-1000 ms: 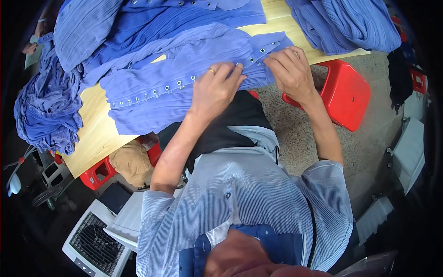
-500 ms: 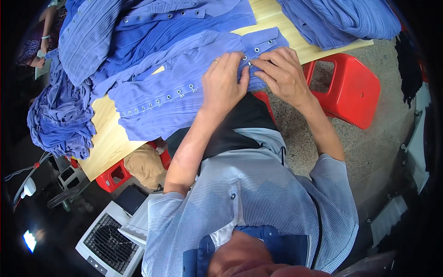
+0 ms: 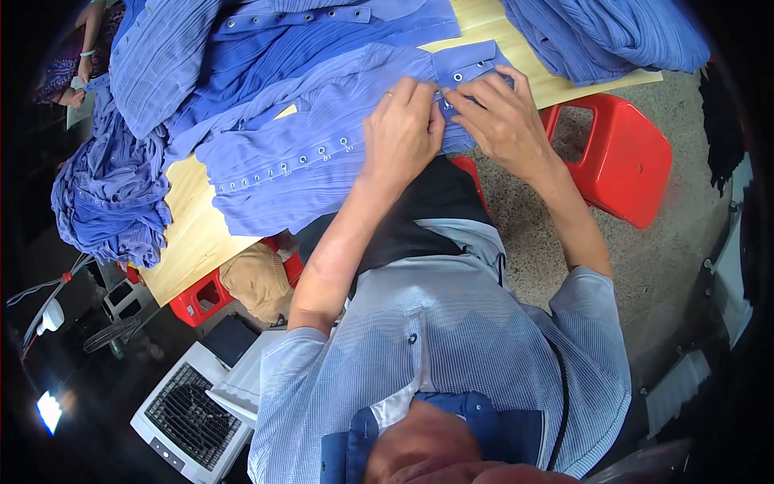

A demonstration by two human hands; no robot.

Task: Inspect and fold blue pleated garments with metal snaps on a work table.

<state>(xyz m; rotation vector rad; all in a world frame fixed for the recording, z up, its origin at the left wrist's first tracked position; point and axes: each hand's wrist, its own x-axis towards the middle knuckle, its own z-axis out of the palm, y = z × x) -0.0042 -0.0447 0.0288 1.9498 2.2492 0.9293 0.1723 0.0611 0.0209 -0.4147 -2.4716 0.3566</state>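
The pleated blue shirt (image 3: 322, 121) is lying along the yellow table's (image 3: 185, 262) near edge, apparently keeping its eyelet placket (image 3: 294, 164) accessible. Your left hand (image 3: 403, 129) and right hand (image 3: 506, 121) are pinching it, nearly closed, probably for steadiness.

left hand (image 3: 403, 129) curled | right hand (image 3: 509, 123) curled, near left | forearms (image 3: 345, 246) forward

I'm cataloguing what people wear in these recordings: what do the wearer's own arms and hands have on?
Short, finely patterned blue-grey sleeves. The left hand and right hand are gloveless; a gold-coloured ring shows on a left-hand finger.
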